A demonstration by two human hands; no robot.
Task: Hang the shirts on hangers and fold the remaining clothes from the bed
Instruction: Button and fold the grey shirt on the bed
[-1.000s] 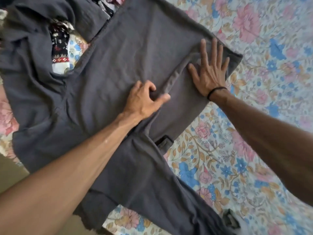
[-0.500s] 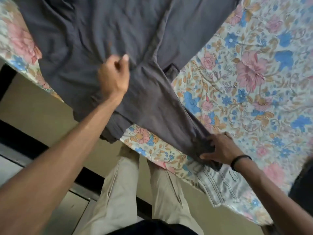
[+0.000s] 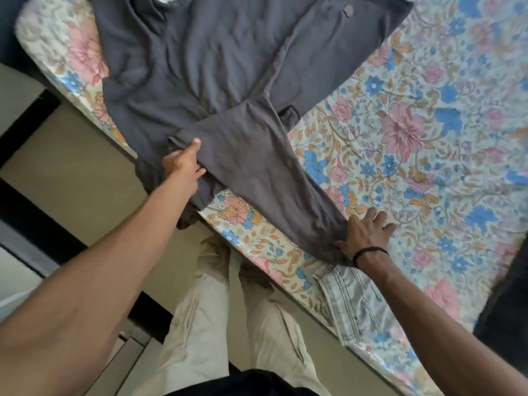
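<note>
A dark grey shirt lies spread on the floral bedsheet, its body toward the top and one long sleeve running down to the bed's near edge. My left hand grips a fold of the grey cloth where the sleeve meets the body, thumb on top. At the sleeve's cuff end, my right hand, a black band on its wrist, pinches the cloth, with the other fingers spread on the sheet.
A pale striped garment lies at the bed's near edge below my right wrist. Something dark sits at the right border. My legs in beige trousers stand against the bed; floor and a dark bed frame lie to the left.
The view dropped from the shirt's body to the bed's edge. My right hand left the flat cloth and took the sleeve's end; my left hand slid down to a fold by the sleeve.
</note>
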